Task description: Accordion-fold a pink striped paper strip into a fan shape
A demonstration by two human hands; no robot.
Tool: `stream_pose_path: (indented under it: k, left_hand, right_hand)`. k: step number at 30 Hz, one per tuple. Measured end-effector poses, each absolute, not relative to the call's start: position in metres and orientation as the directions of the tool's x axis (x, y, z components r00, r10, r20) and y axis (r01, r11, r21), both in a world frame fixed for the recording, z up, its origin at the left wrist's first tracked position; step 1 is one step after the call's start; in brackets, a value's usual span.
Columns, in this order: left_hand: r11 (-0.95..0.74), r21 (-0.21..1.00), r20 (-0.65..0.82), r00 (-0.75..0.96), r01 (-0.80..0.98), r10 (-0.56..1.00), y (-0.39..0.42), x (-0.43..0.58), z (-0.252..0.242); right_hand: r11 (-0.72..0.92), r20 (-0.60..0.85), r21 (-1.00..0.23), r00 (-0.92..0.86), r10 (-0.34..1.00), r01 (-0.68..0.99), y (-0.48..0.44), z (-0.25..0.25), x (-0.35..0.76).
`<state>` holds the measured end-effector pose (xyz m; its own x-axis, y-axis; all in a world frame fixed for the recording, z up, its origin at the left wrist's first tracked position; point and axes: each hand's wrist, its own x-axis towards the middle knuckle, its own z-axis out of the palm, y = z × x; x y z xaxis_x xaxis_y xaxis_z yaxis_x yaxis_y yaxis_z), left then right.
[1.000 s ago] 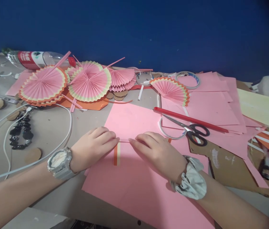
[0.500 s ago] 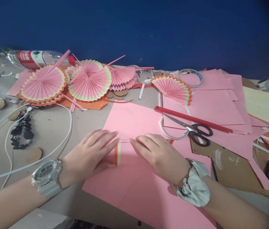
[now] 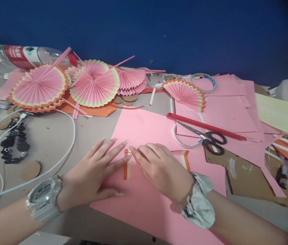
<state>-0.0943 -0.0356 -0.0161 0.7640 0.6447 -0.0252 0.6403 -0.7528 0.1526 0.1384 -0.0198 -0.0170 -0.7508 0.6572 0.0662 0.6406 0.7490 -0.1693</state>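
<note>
A small pink paper piece with orange and pale-yellow striped ends (image 3: pixel 126 170) lies on a large pink sheet (image 3: pixel 140 126). A narrow fold runs along its far edge. My left hand (image 3: pixel 92 175) rests with fingers spread, its fingertips at the piece's left end and its thumb on the large sheet. Over the middle of the piece, my right hand (image 3: pixel 157 166) has its fingers curled together, the index fingertip at the fold near the left end. That hand covers much of the piece, and its thumb is hidden.
Pleated paper fans (image 3: pixel 94 83) line the back beside a plastic bottle (image 3: pixel 35 56). Scissors (image 3: pixel 205 136), a red stick (image 3: pixel 207 126) and tape rolls (image 3: pixel 184 141) lie to the right, near stacked pink paper (image 3: pixel 235 115) and cardboard (image 3: pixel 246 177). A white cable (image 3: pixel 73 136) and black beads (image 3: pixel 13 143) lie left.
My left fingers have spread wider and shifted slightly off the fold. My right hand has slid left and its fingers have curled, uncovering the piece's striped right end. The view has shifted slightly.
</note>
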Motion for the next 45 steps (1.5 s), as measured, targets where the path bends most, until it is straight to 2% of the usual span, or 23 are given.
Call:
stream_pose_path:
  k: [5,17,24,31,35,40,45]
  left_hand:
    - [-0.742,0.168,-0.062,0.759,0.649,0.649,-0.034,-0.094,-0.016]
    - [-0.785,0.253,-0.033,0.816,0.565,0.577,-0.03,-0.099,-0.019]
    - [-0.791,0.244,-0.05,0.822,0.561,0.568,-0.029,-0.099,-0.019]
    - [-0.782,0.249,-0.074,0.817,0.571,0.572,-0.03,-0.099,-0.02]
    - [-0.774,0.259,-0.088,0.812,0.578,0.577,-0.031,-0.099,-0.019]
    - [-0.763,0.268,-0.079,0.803,0.588,0.591,-0.03,-0.099,-0.019]
    - [-0.753,0.263,-0.071,0.79,0.603,0.608,-0.031,-0.097,-0.02]
  right_hand:
    - [0.733,0.082,-0.216,-0.736,0.672,0.645,-0.023,-0.017,0.138]
    - [0.744,0.086,-0.217,-0.747,0.659,0.631,-0.021,-0.022,0.14]
    - [0.727,0.087,-0.196,-0.726,0.682,0.659,-0.027,-0.019,0.135]
    - [0.7,0.073,-0.229,-0.705,0.705,0.676,-0.027,-0.016,0.135]
    - [0.69,0.118,-0.254,-0.687,0.718,0.678,-0.025,-0.017,0.144]
    - [0.653,0.111,-0.217,-0.646,0.755,0.725,-0.028,-0.018,0.148]
    - [0.668,0.094,-0.121,-0.661,0.744,0.734,-0.032,-0.018,0.144]
